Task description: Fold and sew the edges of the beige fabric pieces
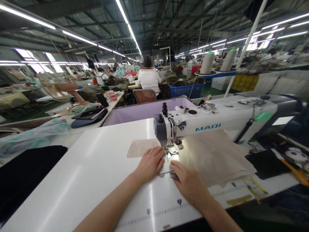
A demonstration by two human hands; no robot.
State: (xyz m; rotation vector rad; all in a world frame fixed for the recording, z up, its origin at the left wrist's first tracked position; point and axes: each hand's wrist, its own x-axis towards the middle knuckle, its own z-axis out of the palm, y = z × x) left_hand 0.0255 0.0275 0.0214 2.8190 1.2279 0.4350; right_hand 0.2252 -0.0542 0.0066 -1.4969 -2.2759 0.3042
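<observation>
A white sewing machine [205, 120] stands on the white table, its lamp lighting the needle area. Just left of the presser foot [172, 150], my left hand [150, 162] lies flat with its fingers stretched out. A beige fabric piece [140, 147] extends behind that hand, and the hand covers its near edge. My right hand [187, 180] is at the front right of the metal needle plate [166, 167], fingers bent and drawn together. Something small and dark shows beneath its fingers, too hidden to name. Under the machine arm, more beige fabric [212, 158] lies in a stack.
Printed ruler marks [169, 211] run along the table's front edge. Behind the table is a purple-lined bin [145, 109]; a person in white [149, 80] sits beyond it. Black fabric [31, 177] lies at left, and thread cones [207, 63] stand above right.
</observation>
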